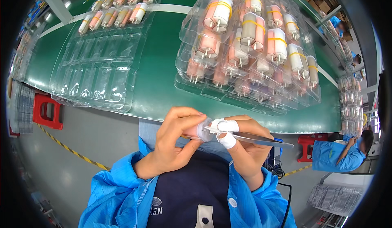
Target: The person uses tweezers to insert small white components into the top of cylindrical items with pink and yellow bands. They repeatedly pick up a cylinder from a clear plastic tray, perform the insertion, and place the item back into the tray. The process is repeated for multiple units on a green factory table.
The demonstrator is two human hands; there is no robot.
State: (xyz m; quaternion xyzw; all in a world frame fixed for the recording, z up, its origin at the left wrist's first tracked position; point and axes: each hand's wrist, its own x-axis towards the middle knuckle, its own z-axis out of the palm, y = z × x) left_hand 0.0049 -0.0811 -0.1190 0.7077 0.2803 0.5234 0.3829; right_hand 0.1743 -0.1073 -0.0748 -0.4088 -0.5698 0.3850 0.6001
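My left hand [173, 140] is wrapped round a pink cylinder [192, 132] with a translucent whitish end, held sideways in front of my chest. My right hand [245, 140], with white coverings on the thumb and a finger, grips silver metal tweezers [261, 139]. The tweezers' pointed tips meet the cylinder's whitish end. Whether they pinch anything there is too small to tell. Beyond my hands, a clear plastic tray [98, 81] holds pink, white and grey cylinders [118, 15] in its far rows, banded with yellow; its nearer compartments hold none.
At right on the green table [159, 60] rises a stack of clear trays [192, 87] full of banded cylinders [249, 32] with white prongs. Red stools [47, 111] stand at both sides. A person in blue [339, 154] is at far right; a black cable [290, 195] hangs beside me.
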